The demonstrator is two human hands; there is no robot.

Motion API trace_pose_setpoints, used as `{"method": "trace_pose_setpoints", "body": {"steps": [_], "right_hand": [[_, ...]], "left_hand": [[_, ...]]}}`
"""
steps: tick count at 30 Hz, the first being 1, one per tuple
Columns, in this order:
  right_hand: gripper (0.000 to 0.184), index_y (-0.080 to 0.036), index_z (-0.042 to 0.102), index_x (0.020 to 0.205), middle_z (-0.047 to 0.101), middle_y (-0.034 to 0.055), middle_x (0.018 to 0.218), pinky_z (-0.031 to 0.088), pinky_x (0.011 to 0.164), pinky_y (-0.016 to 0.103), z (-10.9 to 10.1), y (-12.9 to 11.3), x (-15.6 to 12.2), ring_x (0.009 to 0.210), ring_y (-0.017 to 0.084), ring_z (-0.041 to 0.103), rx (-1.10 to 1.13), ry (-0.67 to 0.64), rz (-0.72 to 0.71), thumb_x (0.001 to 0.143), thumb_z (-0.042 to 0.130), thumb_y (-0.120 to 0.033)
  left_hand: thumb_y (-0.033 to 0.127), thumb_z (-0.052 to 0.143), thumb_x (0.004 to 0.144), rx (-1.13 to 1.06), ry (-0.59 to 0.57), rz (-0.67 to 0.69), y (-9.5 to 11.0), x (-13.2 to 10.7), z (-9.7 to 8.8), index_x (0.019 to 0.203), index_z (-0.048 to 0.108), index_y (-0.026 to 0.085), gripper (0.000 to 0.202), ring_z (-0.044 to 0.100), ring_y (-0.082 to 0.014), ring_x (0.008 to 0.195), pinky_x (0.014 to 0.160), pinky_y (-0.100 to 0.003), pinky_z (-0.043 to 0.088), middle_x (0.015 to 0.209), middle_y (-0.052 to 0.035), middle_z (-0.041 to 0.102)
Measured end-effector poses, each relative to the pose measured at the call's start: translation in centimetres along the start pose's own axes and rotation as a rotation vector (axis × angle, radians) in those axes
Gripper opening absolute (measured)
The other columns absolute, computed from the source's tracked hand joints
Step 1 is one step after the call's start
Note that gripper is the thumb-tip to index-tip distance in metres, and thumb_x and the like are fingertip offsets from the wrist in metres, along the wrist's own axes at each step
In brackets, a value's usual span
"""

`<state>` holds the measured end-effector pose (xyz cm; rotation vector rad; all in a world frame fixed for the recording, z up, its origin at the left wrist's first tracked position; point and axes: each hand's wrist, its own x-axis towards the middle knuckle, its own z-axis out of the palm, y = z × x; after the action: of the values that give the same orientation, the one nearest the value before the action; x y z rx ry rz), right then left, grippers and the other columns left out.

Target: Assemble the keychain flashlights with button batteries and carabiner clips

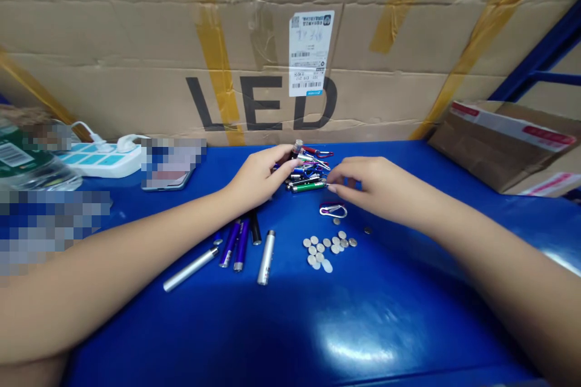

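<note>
My left hand (259, 176) rests on a pile of small keychain flashlights (308, 172) at the back of the blue table (290, 314), its fingers curled round one whose clear tip sticks up by the thumb. My right hand (363, 184) reaches into the same pile from the right, fingertips pinched at the end of a green flashlight (308, 186). A loose carabiner clip (333, 210) lies just below that hand. Nearer me lie several silver and purple flashlight tubes (240, 248) and a cluster of button cell batteries (327, 246).
A large cardboard box marked LED (272, 42) walls off the back of the table. An open smaller carton (499, 145) sits at the right. A white power strip (102, 157), a phone (167, 172) and a plastic water bottle (27, 160) stand at the left.
</note>
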<state>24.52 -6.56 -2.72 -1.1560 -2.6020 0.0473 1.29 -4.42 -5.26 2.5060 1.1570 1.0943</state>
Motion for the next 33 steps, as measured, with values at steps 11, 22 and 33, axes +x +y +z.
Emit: {"method": "trace_pose_setpoints", "body": {"steps": [11, 22, 33], "right_hand": [[0.035, -0.015, 0.059, 0.123, 0.059, 0.0116, 0.128, 0.038, 0.102, 0.045, 3.3, -6.8, 1.2, 0.119, 0.026, 0.051, -0.035, 0.014, -0.288, 0.093, 0.043, -0.020], [0.023, -0.019, 0.070, 0.100, 0.071, 0.0068, 0.104, 0.043, 0.087, 0.037, 2.9, -4.7, 1.1, 0.100, 0.021, 0.061, -0.024, -0.002, -0.312, 0.091, 0.050, -0.017], [0.016, -0.019, 0.071, 0.093, 0.069, 0.0052, 0.090, 0.042, 0.079, 0.034, 3.4, -3.8, 1.2, 0.087, 0.019, 0.061, -0.040, -0.038, -0.255, 0.087, 0.057, -0.018]], "left_hand": [[0.030, 0.049, 0.092, -0.182, 0.087, -0.070, -1.1, 0.2, 0.6, 0.116, 0.058, 0.013, 0.031, 0.066, -0.0190, 0.096, 0.087, -0.032, 0.050, 0.106, -0.0075, 0.070], [0.030, 0.049, 0.092, -0.184, 0.057, -0.072, -1.1, 0.2, 0.4, 0.116, 0.058, 0.015, 0.029, 0.066, -0.0189, 0.098, 0.088, -0.034, 0.050, 0.110, -0.0076, 0.069], [0.028, 0.050, 0.093, -0.103, 0.017, -0.018, -0.6, 0.1, 0.3, 0.113, 0.060, 0.016, 0.026, 0.064, -0.0165, 0.100, 0.088, -0.029, 0.048, 0.110, -0.0046, 0.068]]}}
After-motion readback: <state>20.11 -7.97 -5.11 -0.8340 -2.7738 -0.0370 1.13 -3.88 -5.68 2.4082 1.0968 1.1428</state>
